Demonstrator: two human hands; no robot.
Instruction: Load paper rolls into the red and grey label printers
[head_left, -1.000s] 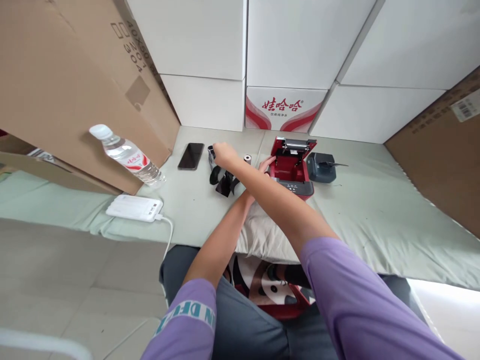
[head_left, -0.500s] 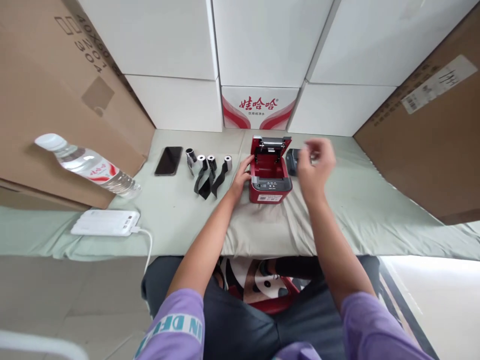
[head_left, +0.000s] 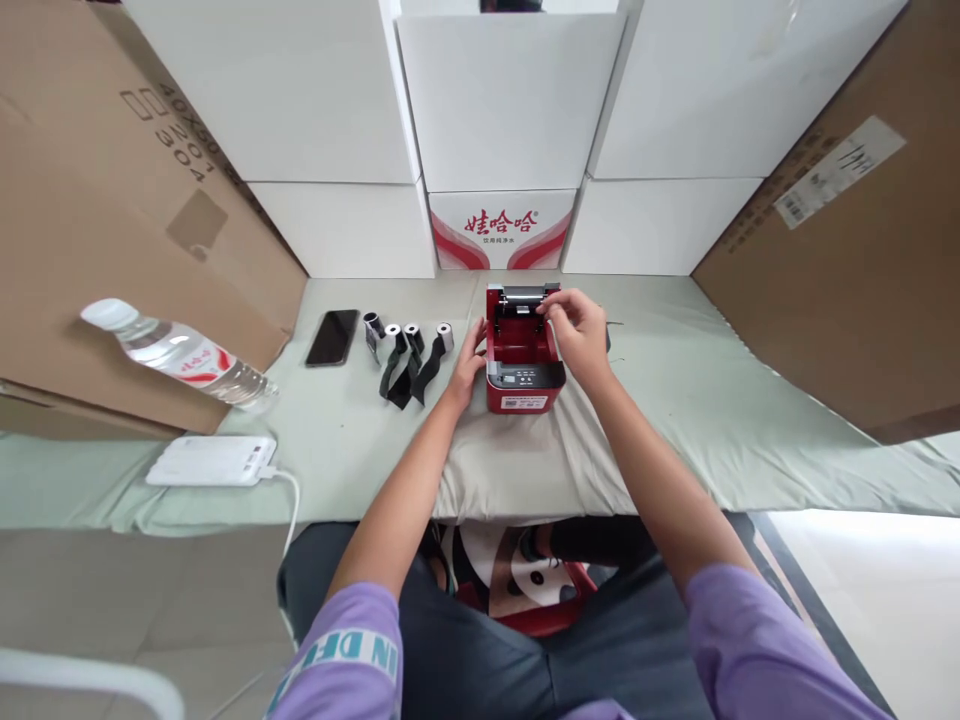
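A red receipt printer with a dark front panel stands on the cloth, its lid raised and its red bay in view. Against the printer's left side, my left hand holds it with the fingers along the wall. My right hand is at the right edge of the raised lid, thumb and forefinger bent together in a pinch; whatever may be between them cannot be made out. Several small paper rolls with dark strips trailing toward me lie left of the printer.
Left of the rolls lie a black phone, a white power bank with a cable, and a water bottle. A dark object is mostly hidden behind my right hand. White boxes stand behind; cartons flank both sides.
My right hand has come left and inward from beside the printer to its raised lid. The left hand stays at the printer's side. The camera view has shifted slightly.
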